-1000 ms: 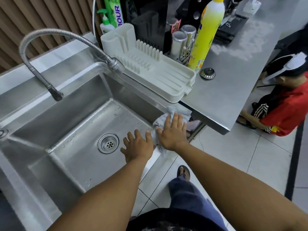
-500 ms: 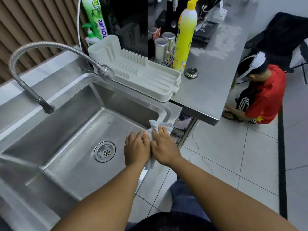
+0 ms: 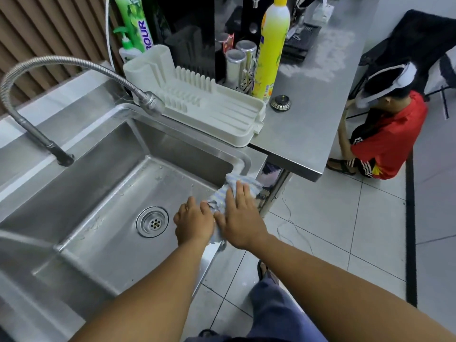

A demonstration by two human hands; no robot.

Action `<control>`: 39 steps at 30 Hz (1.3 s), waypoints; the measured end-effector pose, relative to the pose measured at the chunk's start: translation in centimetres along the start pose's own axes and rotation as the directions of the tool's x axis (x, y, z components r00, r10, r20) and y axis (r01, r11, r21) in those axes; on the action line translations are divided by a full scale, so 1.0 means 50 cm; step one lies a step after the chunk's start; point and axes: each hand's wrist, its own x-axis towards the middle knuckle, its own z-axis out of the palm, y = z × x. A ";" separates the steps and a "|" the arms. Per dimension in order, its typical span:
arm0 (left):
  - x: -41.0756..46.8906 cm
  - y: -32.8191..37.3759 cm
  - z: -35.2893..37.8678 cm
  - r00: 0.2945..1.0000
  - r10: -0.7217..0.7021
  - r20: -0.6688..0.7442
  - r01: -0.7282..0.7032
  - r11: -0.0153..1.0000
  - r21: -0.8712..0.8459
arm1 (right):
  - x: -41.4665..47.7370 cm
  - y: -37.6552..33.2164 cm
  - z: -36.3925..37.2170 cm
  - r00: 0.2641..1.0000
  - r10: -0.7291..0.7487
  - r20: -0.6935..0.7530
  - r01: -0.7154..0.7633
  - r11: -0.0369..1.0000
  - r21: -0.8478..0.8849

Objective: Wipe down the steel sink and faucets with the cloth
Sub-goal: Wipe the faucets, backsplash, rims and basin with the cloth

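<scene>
- Two bare forearms reach forward from the lower edge of the view, over a leg in blue trousers and the tiled floor (image 3: 333,230).
- Left hand (image 3: 195,223) lies on the front rim of the steel sink (image 3: 103,183), with its fingers bent down over the inner edge. Its side touches the cloth (image 3: 238,185), but I cannot tell if it holds it.
- Right hand (image 3: 239,218) is flat, with straight fingers close together, and it presses the cloth from above.
- The pale striped cloth is spread on the front right corner of the sink rim, mostly under the right hand, and one end hangs down between the two hands.
- Just left of the left hand, the round drain (image 3: 153,221) sits in the basin floor, with some water drops around it.
- The flexible steel faucet (image 3: 74,66) bends in an arch over the back of the sink, and its dark nozzle (image 3: 65,159) points down.
- A white dish rack (image 3: 217,114) stands on the counter (image 3: 308,119) at the right edge of the sink.
- Behind the rack are a yellow bottle (image 3: 271,50), steel cups (image 3: 234,62) and a green bottle (image 3: 130,21); a metal sink plug (image 3: 280,102) lies near the yellow bottle.
- Far right, a person in a red shirt (image 3: 387,134) sits on the floor beside the counter.
</scene>
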 end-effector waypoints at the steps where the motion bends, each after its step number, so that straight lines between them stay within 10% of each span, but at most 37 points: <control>1: 0.001 0.008 0.001 0.999 -0.045 0.008 0.045 0.999 0.018 | 0.016 0.012 -0.010 1.000 0.010 0.010 -0.009 1.000 -0.020; 21: -0.010 0.032 0.010 0.997 -0.077 -0.031 0.081 0.982 0.172 | 0.193 0.108 -0.111 0.986 0.163 0.040 -0.149 0.960 -0.237; 29: -0.011 0.028 0.010 0.997 -0.073 -0.025 0.077 0.983 0.170 | 0.039 0.047 -0.054 0.985 -0.140 0.103 0.155 0.977 -0.146; 39: -0.012 0.023 0.009 0.999 -0.040 -0.032 0.044 0.987 0.157 | 0.133 0.062 -0.073 0.995 0.094 0.016 -0.090 0.981 -0.172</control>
